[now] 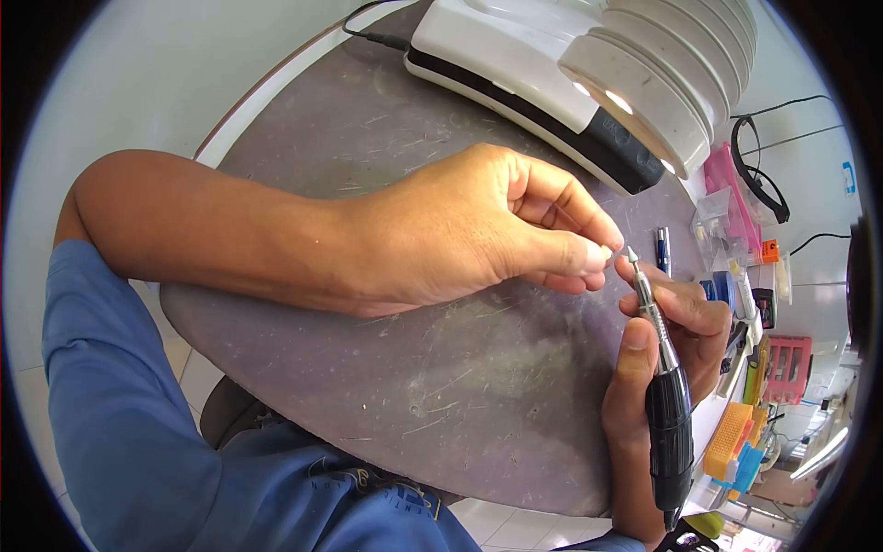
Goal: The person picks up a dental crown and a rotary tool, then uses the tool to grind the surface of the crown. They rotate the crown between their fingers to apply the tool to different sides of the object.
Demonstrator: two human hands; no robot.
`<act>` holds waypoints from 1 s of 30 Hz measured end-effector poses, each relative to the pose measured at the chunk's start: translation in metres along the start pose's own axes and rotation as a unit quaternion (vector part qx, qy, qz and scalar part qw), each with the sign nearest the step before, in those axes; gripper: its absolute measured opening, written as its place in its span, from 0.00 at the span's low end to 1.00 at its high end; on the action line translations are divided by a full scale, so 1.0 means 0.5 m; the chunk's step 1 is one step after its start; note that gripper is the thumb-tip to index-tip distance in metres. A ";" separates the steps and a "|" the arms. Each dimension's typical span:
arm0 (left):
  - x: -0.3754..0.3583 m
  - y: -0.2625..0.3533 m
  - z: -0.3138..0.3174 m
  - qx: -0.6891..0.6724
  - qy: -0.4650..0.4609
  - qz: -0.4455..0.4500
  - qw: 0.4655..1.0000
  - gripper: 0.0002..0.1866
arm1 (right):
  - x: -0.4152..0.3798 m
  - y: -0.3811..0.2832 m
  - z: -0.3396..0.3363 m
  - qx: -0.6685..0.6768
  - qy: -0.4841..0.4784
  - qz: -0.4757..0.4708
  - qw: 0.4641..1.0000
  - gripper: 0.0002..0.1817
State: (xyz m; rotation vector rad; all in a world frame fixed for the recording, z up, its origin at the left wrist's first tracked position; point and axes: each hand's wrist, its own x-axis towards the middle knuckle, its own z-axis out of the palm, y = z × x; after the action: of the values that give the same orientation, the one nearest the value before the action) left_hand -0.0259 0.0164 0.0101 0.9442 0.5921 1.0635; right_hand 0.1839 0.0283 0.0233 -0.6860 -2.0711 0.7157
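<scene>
The person's left hand (460, 216) reaches in over the grey, scratched table (460, 377), its bare forearm running back to a blue sleeve (120, 359). The fingers of this hand are together at the tips, thumb against forefinger, clamped on a small pale piece (606, 252) that barely shows between them; the others curl in behind. The piece sits above the table, toward its right-hand side. Just beside it, with a slight gap between, is the pointed, light-coloured tip (632, 255) of a rotary handpiece (670, 423), black along the body and silver at the neck. The right hand (676, 340) holds that tool, the thumb closed on one side and the fingers bent round the other, so that it slants up and away from the person, its tail low near the table's edge. Close behind the right hand lies a blue and silver pen-like thing (663, 250). At the far side of the table stands a white and black machine (515, 78) with a cable (382, 39) at one end, and next to it a ribbed white lamp (644, 92) with lights glowing at its rim. Off to the right I see dark-framed glasses (760, 179), a pink rack (788, 368) and an orange holder (728, 440).
</scene>
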 end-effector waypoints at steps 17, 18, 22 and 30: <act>-0.002 0.008 0.002 0.023 -0.009 -0.016 1.000 0.11 | 0.000 0.007 0.004 0.039 -0.005 -0.014 0.999 0.17; -0.003 0.010 0.003 0.026 -0.007 -0.020 0.999 0.11 | -0.001 0.007 0.004 0.043 -0.005 -0.013 0.999 0.17; -0.002 0.012 0.002 0.026 -0.009 -0.027 0.999 0.12 | 0.001 0.008 0.005 0.037 -0.006 -0.019 0.999 0.16; -0.001 0.011 0.001 0.005 -0.012 -0.033 0.999 0.13 | 0.003 0.007 0.005 0.029 -0.004 -0.012 1.000 0.16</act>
State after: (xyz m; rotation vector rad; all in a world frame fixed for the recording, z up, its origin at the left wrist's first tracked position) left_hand -0.0283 0.0167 0.0149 0.9400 0.6051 0.9895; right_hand 0.1820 0.0313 0.0203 -0.6255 -2.0555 0.7625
